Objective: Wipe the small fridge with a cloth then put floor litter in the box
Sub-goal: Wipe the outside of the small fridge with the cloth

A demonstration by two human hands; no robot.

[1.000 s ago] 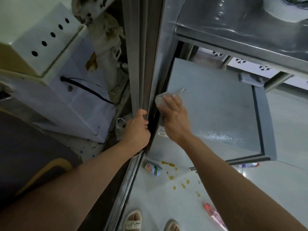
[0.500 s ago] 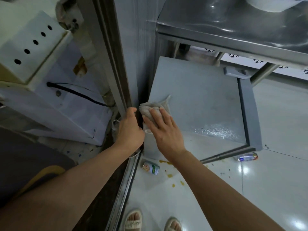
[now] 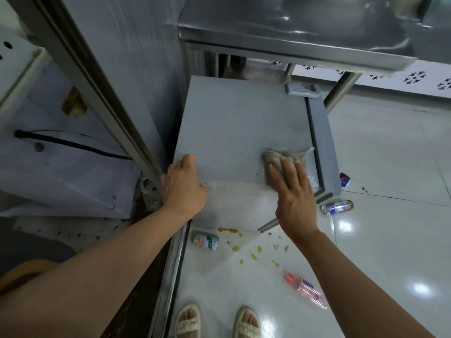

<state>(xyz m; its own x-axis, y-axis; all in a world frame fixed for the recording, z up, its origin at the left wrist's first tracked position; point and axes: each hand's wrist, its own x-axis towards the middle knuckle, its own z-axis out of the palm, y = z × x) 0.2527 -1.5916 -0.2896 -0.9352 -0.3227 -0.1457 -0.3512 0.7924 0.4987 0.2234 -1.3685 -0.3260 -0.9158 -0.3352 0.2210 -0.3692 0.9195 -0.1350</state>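
Fridge top (image 3: 234, 123) lies below us, a pale grey slab tucked under the steel table (image 3: 292, 48); our right hand (image 3: 294, 193) lies flat, fingers spread, pressing the crumpled grey cloth (image 3: 280, 158) onto it near the dark right edge; our left hand (image 3: 183, 185) curls over the near left corner. On the white floor (image 3: 390, 240) lie a green-labelled can (image 3: 206, 241), a blue can (image 3: 338, 207), a pink bottle (image 3: 305, 289) and yellow spills (image 3: 253, 256); no box shows.
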